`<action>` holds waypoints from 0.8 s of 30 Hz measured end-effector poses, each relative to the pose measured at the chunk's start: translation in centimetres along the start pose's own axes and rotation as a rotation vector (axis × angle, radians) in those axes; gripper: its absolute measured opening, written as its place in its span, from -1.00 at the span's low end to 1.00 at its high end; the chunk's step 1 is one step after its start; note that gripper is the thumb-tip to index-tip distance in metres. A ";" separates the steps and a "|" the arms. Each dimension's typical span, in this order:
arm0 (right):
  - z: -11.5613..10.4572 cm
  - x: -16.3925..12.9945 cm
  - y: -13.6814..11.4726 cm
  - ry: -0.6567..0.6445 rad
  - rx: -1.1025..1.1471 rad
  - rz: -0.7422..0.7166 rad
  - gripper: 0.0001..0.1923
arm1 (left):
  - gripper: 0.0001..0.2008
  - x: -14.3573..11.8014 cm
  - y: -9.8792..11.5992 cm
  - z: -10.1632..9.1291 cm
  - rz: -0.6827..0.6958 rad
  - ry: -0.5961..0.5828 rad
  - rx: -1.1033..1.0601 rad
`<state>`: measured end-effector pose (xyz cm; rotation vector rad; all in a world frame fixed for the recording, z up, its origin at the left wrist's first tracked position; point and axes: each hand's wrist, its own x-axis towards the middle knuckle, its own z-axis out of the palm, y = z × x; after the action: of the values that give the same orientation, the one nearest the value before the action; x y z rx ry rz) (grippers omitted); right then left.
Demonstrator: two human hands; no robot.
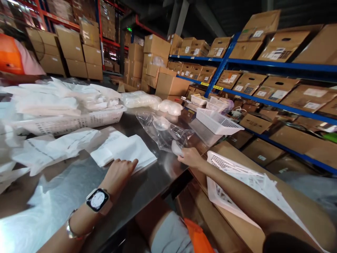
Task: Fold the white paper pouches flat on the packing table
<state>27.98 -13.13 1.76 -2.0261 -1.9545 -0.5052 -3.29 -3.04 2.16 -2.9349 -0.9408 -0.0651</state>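
At far left we have a co-worker's orange vest (pixel 9 54), cut off by the edge; then heaped white packets (pixel 60 93) over a basket (pixel 79 121), likely to slide off if bumped, hiding whatever is inside. Left hand (pixel 119 175): fingers curled at the near edge of a flat white packet (pixel 138 147) on the desk (pixel 126 196); we can't tell whether it grips or just presses. A shove could crease the packet. Clear bag (pixel 149 123) mid-desk, contents lost in glare; it may snag or drag if pulled. Right hand (pixel 193 157): closed on a whitish piece (pixel 176 147) by the bag's near end, too blurred for us to identify; a loose pinch could drop it. Right forearm partly covers the lower basket (pixel 210 156).
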 end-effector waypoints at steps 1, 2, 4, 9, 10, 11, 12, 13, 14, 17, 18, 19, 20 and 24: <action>-0.3 -1.7 -0.1 0.051 0.000 -0.070 -0.77 | -0.72 0.0 0.0 0.0 0.010 -0.008 0.009; -0.4 -3.1 -0.5 0.102 0.006 -0.146 -0.74 | -0.73 0.1 -0.1 0.0 0.016 -0.008 0.018; -0.6 -5.2 -2.0 0.168 0.040 -0.330 -0.67 | -0.76 0.2 -0.1 0.1 0.024 0.030 0.039; -0.1 -4.3 -7.6 0.319 0.202 -0.931 -0.80 | -0.74 0.2 0.0 1.1 0.034 0.251 0.087; 0.2 -3.4 -8.4 0.351 0.229 -1.001 -0.81 | -0.72 0.2 0.0 1.4 0.030 0.293 0.062; 0.7 -2.5 -9.0 0.362 0.250 -1.046 -0.80 | -0.70 0.1 -0.1 1.7 0.024 0.334 0.022; 1.2 -1.5 -9.3 0.346 0.264 -1.068 -0.77 | -0.66 0.1 -0.2 2.0 0.020 0.371 -0.028; 1.8 -0.6 -9.3 0.321 0.276 -1.086 -0.72 | -0.62 0.1 -0.3 2.4 0.015 0.404 -0.083; 2.4 0.3 -9.2 0.287 0.282 -1.094 -0.67 | -0.56 0.2 -0.4 2.7 0.011 0.430 -0.137; 3.6 2.2 -8.4 0.136 0.242 -1.028 -0.64 | -0.44 0.6 -0.6 3.6 0.026 0.489 -0.256; 3.7 2.6 -8.2 0.064 0.199 -0.968 -0.66 | -0.43 0.8 -0.6 3.9 0.042 0.513 -0.278; 3.7 2.9 -8.2 -0.013 0.143 -0.886 -0.69 | -0.43 0.9 -0.5 4.1 0.062 0.539 -0.294; 3.6 3.2 -8.5 -0.082 0.079 -0.789 -0.71 | -0.44 1.0 -0.3 4.3 0.084 0.560 -0.306; 4.0 3.9 -11.9 -0.155 -0.112 -0.442 -0.79 | -0.40 0.9 0.6 4.5 0.206 0.582 -0.382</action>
<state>16.42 -7.35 -0.57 -1.7330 -2.5386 -0.5764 -2.09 -2.65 -2.35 -3.0078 -0.5788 -1.1271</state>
